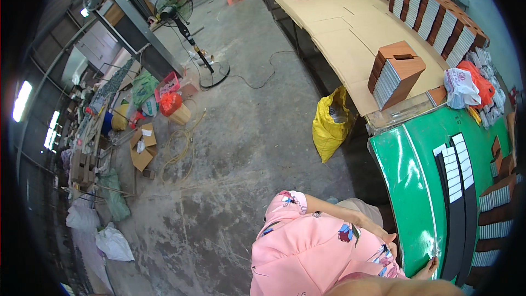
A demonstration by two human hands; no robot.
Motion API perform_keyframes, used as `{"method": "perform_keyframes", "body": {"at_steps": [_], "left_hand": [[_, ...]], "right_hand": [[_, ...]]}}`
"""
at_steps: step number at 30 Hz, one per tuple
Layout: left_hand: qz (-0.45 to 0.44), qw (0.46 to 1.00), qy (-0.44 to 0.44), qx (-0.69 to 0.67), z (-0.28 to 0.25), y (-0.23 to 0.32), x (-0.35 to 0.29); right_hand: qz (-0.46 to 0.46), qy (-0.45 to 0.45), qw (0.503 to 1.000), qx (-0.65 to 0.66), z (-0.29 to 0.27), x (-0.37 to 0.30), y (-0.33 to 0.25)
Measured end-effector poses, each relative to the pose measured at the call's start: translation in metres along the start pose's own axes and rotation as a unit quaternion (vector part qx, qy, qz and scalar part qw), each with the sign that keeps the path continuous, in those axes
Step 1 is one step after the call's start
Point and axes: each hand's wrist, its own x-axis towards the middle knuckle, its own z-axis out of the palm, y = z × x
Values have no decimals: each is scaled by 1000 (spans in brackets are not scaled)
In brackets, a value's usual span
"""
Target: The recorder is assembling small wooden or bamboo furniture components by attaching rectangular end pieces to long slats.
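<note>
My left hand (389, 240) is beside the front edge of the green tabletop (402, 186), close to my pink floral shirt. Its thumb shows, but the other fingers are mostly hidden. Low on the same tabletop is my right hand (426, 269), its fingers bent together at the tips. A thin white strip (421, 178) runs lengthwise over the green surface down to those fingertips. What they pinch is too small to make out. Just right of this hand lie long black strips (455, 230), with white rectangular pieces (452, 175) in rows at their far end.
Brown blocks with pale layered sides (496, 197) line the right edge. Beyond, a cardboard-covered table (334, 22) bears a slotted brown block stack (397, 74), plastic bags (463, 87) and long stacked rows. A yellow sack (330, 126), standing fan (181, 22) and coiled hose (181, 156) occupy the floor.
</note>
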Motion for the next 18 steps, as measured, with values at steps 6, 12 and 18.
{"method": "perform_keyframes", "body": {"at_steps": [6,12,18], "left_hand": [[14,999,-42,-19,0,13,11],[3,987,-151,48,4,56,21],[-97,933,-336,88,-6,87,45]], "right_hand": [[29,6,999,-30,29,-22,-74],[40,23,998,-50,29,-33,-96],[38,12,994,-99,37,-34,-103]]}}
